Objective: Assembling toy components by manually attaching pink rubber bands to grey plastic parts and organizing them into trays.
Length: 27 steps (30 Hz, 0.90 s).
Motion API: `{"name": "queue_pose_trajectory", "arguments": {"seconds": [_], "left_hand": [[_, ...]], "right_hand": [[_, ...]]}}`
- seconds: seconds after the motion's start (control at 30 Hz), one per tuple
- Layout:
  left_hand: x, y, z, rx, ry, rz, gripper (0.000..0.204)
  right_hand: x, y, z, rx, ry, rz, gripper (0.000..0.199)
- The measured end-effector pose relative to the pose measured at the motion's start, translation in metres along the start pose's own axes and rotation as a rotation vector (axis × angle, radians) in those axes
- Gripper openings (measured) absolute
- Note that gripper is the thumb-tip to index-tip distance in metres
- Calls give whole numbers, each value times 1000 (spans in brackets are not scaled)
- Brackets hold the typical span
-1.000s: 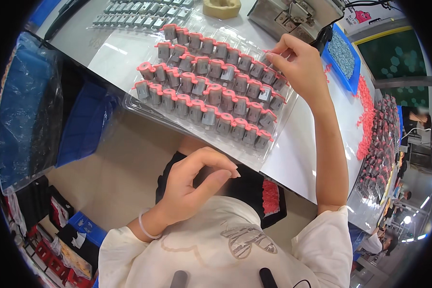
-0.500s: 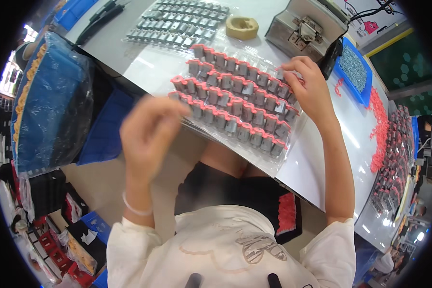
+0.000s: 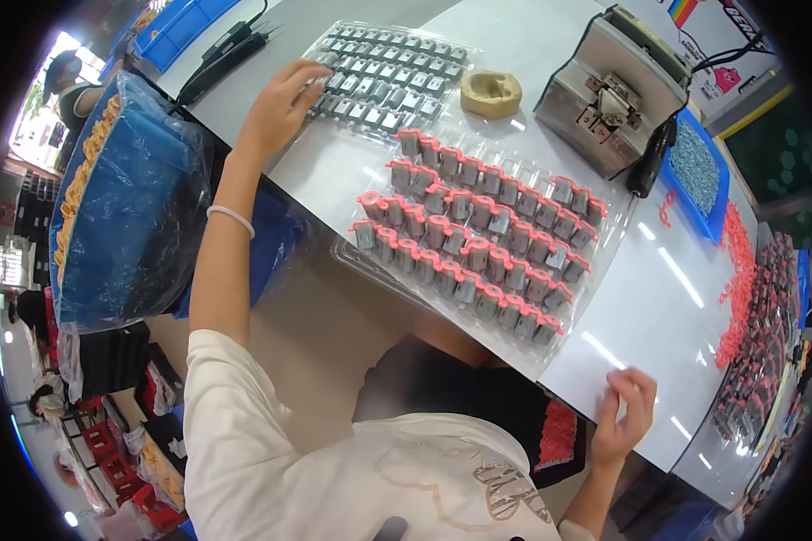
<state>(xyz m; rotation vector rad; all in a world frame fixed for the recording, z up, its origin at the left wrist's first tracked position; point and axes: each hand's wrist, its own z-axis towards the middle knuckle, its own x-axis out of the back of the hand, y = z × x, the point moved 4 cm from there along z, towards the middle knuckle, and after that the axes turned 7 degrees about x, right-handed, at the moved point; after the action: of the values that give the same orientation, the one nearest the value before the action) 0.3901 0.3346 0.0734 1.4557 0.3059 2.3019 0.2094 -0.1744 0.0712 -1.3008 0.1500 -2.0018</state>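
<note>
My left hand (image 3: 284, 104) reaches to the left edge of the far clear tray (image 3: 460, 56), fingertips pinched at the end of a row of small grey metal motors (image 3: 363, 87). What sits between those fingertips is mostly hidden. My right hand (image 3: 627, 417) hovers by the front edge of the table, fingers loosely bent and apart, with nothing visible in them. Between the hands lies a nearer clear tray (image 3: 550, 365) with several rows of grey motors (image 3: 480, 212), their tops joined by wavy pink strips (image 3: 505, 245).
Behind the near tray sit a tan block with a hollow (image 3: 490, 95) and a grey metal machine (image 3: 609, 95). A blue tray of small pieces (image 3: 695, 171) and a pile of pink strips (image 3: 738, 284) lie right. A plastic-lined blue bin (image 3: 131, 216) stands left; dark hand tools (image 3: 221, 56) lie behind.
My left hand has moved away and up to the far tray. My right hand has left the near tray and come back toward the table's front edge. The view has shifted.
</note>
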Motion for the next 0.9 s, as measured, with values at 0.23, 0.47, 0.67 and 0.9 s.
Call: {"name": "queue_pose_trajectory", "arguments": {"seconds": [0.23,0.47,0.67,0.9], "left_hand": [[-10,-6,-16,-159,48,161,19],[-11,-12,2,-173,-46,210,14],[-5,-17,-18,-152,-18,171,27],[-2,-17,-25,-81,-14,87,35]], "right_hand": [[-16,4,-23,-44,138,-113,15],[-23,2,-23,-11,180,-241,24],[-21,4,-28,-12,164,-286,22],[-24,2,-25,-22,148,-311,20]]}}
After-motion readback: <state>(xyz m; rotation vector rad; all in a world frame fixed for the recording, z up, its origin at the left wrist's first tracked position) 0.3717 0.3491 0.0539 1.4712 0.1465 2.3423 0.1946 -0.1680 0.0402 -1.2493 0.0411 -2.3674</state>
